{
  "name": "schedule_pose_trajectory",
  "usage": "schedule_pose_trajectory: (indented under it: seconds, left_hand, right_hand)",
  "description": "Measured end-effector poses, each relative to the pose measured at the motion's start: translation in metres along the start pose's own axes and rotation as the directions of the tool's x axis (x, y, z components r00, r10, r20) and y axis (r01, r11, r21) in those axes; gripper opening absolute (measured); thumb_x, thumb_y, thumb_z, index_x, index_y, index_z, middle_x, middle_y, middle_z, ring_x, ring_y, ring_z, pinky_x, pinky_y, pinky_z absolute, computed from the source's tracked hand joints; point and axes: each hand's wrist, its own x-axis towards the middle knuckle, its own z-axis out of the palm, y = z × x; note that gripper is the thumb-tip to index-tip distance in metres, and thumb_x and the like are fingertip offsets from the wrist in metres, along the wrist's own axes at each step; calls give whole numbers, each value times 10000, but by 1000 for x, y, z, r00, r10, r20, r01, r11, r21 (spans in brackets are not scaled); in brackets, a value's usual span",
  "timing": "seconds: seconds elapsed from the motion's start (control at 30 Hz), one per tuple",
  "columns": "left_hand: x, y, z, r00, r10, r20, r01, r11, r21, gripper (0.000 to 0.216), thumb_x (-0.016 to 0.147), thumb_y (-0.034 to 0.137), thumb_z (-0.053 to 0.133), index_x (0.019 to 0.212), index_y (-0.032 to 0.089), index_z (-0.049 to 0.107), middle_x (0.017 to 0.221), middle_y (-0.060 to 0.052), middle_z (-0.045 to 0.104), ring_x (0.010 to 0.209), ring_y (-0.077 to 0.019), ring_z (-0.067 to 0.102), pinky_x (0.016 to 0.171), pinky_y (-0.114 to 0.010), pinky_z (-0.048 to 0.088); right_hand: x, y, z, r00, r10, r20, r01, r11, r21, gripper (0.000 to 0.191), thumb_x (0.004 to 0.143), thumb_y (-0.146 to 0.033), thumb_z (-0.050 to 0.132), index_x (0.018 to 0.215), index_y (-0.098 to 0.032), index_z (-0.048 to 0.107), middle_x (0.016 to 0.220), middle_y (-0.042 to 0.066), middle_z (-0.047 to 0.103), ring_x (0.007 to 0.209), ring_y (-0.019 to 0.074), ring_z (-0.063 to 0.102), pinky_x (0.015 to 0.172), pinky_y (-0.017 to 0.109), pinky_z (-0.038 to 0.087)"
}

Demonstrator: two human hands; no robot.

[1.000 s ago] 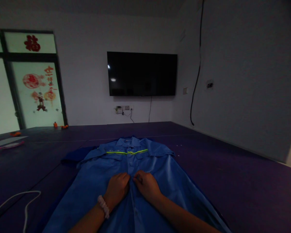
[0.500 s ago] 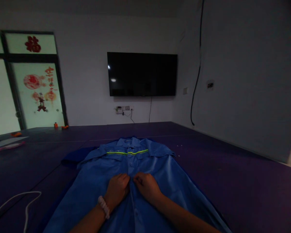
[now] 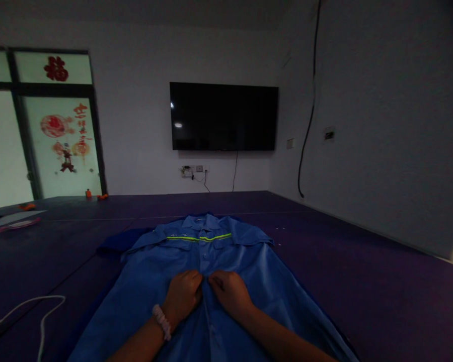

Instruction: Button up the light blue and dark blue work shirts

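A blue work shirt (image 3: 264, 276) with a yellow-green stripe across its chest lies spread out in front of me, collar at the far end. My left hand (image 3: 184, 291), a pale scrunchie (image 3: 161, 322) round its wrist, is closed on the shirt's front placket. Just across from it, my right hand (image 3: 230, 291) pinches the other side of the placket. The fingertips of both hands nearly meet at the shirt's centre line. Any button between them is hidden by the fingers. A button shows on the placket farther up.
The shirt lies on a wide purple surface (image 3: 362, 281). A darker blue cloth (image 3: 121, 241) shows at its left. A white cable (image 3: 41, 299) lies at the near left. Small orange objects (image 3: 102, 197) sit at the back left. A television (image 3: 224, 118) hangs on the far wall.
Both hands keep nearly the same place and grip on the placket. The whole view has shifted very slightly.
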Motion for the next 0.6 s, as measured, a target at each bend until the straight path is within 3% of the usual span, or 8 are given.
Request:
schedule_pose_trajectory:
  seconds: [0.27,0.6]
  left_hand:
    - [-1,-1,1,1000,12,5,-12,1000,-1,193,730,43,414,738,163,566,742,-34,609,715,-163,562,653,-249,409]
    - [-1,-4,7,994,55,-100,-56,998,-14,218,740,27,413,779,169,574,780,-32,621,731,-165,561,649,-251,412]
  right_hand:
    - [1,2,1,999,-33,27,33,999,20,242,851,-239,431,800,-194,664,741,6,680,660,125,594,577,203,343]
    - [-1,1,3,1000,-9,17,9,1000,6,228,838,-226,441,792,-188,661,720,13,677,638,124,595,541,200,324]
